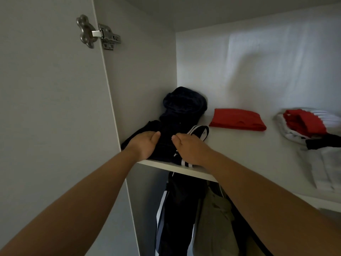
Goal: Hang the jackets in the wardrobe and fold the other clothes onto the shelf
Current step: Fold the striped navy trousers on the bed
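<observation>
Left hand (145, 145) lies spread, pressing the folded dark garment (168, 126) at the 9 o'clock end of the shelf (184, 170). Right hand (188, 150) rests on it, fingers curled; whether it is pinching cloth cannot be told. Step judged: settling the fold. Next: release, withdraw toward 6 o'clock. The garment lies at the front edge; bare shelf at 3 o'clock, before the red garment (238, 120).

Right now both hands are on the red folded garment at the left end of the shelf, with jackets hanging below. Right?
Not quite: the head view shows the left hand and right hand on the dark striped garment at the left end of the shelf. The red folded garment lies apart to its right, untouched. Jackets do hang below.
</observation>
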{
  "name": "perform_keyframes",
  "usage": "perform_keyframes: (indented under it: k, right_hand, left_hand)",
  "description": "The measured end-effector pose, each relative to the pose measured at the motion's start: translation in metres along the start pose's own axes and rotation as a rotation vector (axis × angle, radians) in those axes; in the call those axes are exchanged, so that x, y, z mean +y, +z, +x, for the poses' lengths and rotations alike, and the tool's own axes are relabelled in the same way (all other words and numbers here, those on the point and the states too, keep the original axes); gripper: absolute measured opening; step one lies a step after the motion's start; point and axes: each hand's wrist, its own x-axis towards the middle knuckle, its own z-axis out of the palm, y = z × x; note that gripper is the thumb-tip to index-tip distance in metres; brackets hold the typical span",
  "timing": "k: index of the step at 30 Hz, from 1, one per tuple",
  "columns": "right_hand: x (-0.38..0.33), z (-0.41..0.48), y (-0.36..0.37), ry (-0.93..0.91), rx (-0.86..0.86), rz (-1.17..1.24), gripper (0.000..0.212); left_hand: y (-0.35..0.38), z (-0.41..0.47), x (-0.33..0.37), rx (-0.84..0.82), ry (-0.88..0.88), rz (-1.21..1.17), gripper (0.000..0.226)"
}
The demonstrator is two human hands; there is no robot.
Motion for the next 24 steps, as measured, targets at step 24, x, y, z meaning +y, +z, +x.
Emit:
perform_keyframes:
  k: [24]
  right_hand:
    - [-0.125,-0.099,-0.056,0.126,0.661,0.473,0.043]
  left_hand:
    - [-0.064,-0.186,0.060,0.625,0.148,-0.281,0.023]
